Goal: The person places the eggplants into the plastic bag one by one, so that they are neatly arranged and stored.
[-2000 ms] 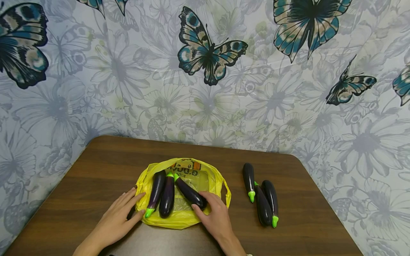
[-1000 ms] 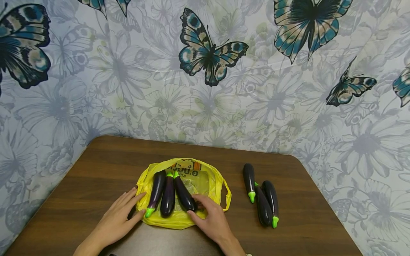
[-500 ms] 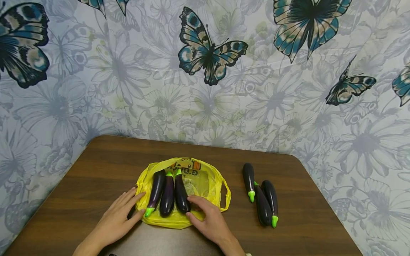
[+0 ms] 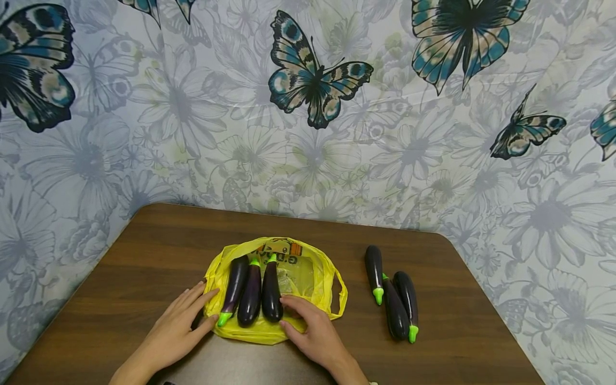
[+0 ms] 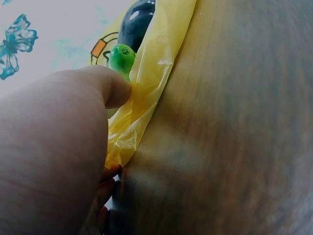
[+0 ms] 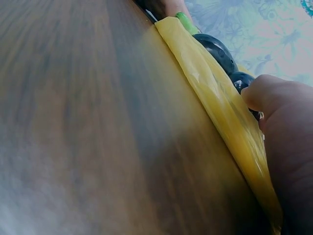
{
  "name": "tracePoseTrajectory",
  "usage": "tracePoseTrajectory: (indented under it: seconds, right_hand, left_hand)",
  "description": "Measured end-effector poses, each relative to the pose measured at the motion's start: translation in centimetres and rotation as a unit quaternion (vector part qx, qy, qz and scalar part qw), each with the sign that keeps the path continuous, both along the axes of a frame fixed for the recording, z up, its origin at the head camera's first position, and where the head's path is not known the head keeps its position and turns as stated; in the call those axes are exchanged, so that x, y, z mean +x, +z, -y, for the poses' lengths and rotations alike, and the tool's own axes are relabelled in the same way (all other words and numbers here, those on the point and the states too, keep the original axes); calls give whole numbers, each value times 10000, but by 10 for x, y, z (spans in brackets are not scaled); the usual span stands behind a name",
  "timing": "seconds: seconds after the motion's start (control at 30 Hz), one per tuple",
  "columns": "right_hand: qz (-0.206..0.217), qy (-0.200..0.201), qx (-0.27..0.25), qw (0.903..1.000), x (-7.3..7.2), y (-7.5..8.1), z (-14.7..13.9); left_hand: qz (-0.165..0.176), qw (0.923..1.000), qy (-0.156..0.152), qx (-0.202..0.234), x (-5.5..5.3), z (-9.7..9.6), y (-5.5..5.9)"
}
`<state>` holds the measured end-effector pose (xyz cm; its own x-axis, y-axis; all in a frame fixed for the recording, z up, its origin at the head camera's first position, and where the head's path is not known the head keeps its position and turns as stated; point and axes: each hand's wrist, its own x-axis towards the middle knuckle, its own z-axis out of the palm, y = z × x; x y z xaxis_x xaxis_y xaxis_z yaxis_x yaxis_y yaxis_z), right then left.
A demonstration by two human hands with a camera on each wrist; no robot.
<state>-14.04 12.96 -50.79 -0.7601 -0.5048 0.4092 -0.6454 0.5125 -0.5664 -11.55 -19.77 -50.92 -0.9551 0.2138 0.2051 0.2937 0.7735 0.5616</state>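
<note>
A yellow plastic bag (image 4: pixel 260 337) lies with its mouth toward me, and three dark purple eggplants with bright green caps sit side by side in it. My left hand (image 4: pixel 180 326) rests at the bag's left rim, its fingers extended, near the left eggplant (image 4: pixel 236 283). In the left wrist view its thumb lies over the yellow film. The middle eggplant (image 4: pixel 250 297) stands between the other two. My right hand (image 4: pixel 317 331) reaches over the bag's front right rim, thumb and index fingertips right at the lower end of the right eggplant (image 4: pixel 271 291).
Three more eggplants lie on the brown wooden table (image 4: pixel 159 240) right of the bag: one farther back (image 4: pixel 373 272), two close together (image 4: pixel 401 305). A bag handle loop (image 4: pixel 343 294) sticks out toward them. A butterfly-patterned wall covering (image 4: pixel 313 160) rises behind the table.
My right hand has moved left, and the right eggplant's lower end has swung left with it, from slanted to nearly upright in view beside the middle one. My left hand has stayed put.
</note>
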Motion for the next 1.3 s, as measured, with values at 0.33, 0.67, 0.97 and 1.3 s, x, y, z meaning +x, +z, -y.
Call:
tracePoseTrajectory:
  seconds: [0.33,0.67,0.97,1.3]
  right_hand:
    - [109,-221,-61,9997,1,1,-1]
    - [-152,-203,-198,9995,1,0,-1]
    - [-386,-328,-356,9981,2,-1,-1]
    - [-437,-480,-454,9969,6,1,-2]
  left_hand:
    - [-46,10000,12,-16,0,0,-1]
    - [66,10000,15,-32,0,-1,1]
    - [133,9999,25,-57,0,-1,2]
    - [28,10000,36,-48,1,-1,0]
